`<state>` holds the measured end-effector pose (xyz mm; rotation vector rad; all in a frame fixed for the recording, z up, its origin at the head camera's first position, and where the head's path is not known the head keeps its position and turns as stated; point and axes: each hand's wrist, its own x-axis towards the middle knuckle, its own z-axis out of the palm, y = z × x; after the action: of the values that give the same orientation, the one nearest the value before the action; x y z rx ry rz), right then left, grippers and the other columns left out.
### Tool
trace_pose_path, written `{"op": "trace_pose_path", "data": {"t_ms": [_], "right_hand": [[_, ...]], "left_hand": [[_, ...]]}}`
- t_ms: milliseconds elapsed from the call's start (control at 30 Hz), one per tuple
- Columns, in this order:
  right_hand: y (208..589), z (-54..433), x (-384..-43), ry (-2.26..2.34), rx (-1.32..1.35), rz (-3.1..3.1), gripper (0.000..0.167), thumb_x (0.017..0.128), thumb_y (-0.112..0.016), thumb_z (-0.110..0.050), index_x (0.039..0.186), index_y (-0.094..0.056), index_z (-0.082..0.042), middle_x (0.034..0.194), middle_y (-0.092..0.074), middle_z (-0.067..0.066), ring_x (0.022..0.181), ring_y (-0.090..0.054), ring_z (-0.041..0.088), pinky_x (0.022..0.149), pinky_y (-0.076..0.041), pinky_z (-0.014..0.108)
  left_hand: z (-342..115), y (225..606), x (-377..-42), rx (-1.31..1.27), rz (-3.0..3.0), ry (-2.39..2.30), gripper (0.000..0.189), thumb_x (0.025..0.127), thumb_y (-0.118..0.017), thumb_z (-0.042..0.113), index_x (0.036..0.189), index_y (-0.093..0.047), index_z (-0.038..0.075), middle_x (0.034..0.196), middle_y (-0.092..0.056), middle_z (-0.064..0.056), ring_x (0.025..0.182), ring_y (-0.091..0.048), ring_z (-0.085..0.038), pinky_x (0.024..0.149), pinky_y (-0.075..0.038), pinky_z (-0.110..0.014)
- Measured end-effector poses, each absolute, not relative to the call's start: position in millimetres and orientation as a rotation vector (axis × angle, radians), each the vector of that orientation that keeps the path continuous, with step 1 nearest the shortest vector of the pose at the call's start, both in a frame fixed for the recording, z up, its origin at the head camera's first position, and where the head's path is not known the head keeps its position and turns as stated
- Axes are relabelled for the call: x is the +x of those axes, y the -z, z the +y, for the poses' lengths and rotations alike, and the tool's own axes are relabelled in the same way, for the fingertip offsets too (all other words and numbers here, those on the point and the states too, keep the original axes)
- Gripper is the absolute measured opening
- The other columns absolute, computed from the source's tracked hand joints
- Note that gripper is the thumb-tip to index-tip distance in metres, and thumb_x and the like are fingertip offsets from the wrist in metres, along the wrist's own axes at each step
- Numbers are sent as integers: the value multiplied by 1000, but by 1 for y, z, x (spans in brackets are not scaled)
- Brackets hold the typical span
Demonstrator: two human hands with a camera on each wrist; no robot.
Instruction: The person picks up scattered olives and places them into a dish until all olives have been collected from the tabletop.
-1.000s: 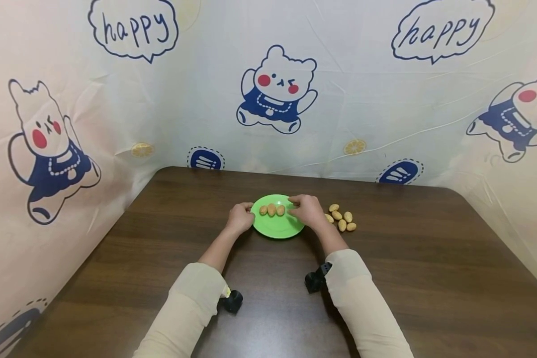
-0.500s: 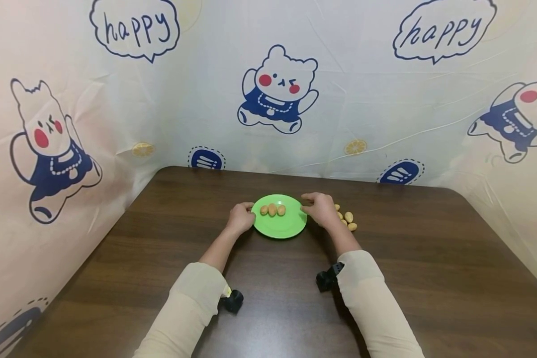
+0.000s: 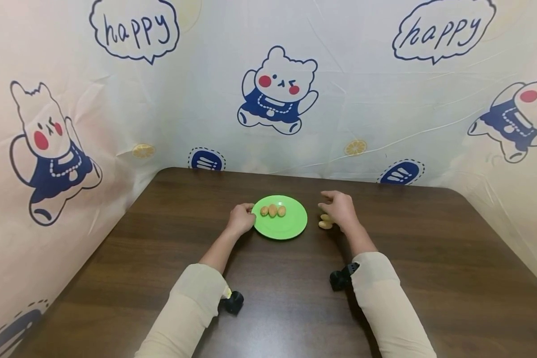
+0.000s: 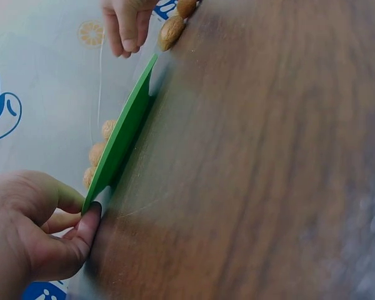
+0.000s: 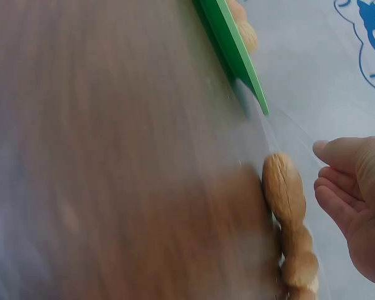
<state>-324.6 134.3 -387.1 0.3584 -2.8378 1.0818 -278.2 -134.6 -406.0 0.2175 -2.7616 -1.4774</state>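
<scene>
A round green plate [image 3: 281, 228] lies on the table with three tan, oval, nut-like pieces [image 3: 272, 211] in a row toward its far side. At the plate's left rim is my left hand [image 3: 241, 219]; in the left wrist view its thumb and fingers pinch the edge. My right hand [image 3: 341, 208] hovers right of the plate over loose pieces of the same kind [image 3: 325, 224], hiding most of them. The right wrist view shows those wrinkled pieces [image 5: 284, 187] below the fingers [image 5: 337, 203], which are loosely bent with nothing between them.
The brown wooden table [image 3: 268, 288] stretches out on all sides of the plate. Behind it hangs a pale printed cloth [image 3: 277, 30] with cartoon bears. Each wrist carries a small black camera [image 3: 234, 302].
My right hand has moved right, away from the plate, to over the loose pieces. The left hand stays at the plate's rim, and the three pieces on the plate keep their places.
</scene>
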Motion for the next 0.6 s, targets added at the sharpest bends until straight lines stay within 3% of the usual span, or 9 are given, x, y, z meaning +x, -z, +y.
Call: {"op": "trace_pose_path", "data": {"t_ms": [600], "right_hand": [[390, 162, -325, -917, 96, -2986, 46, 89, -61, -22, 129, -53, 0, 120, -57, 20, 112, -47, 37, 88, -43, 46]], "left_hand": [[-135, 407, -279, 230, -2768, 1475, 45, 87, -43, -1, 131, -48, -4, 118, -54, -16, 95, -46, -23, 73, -39, -30]]}}
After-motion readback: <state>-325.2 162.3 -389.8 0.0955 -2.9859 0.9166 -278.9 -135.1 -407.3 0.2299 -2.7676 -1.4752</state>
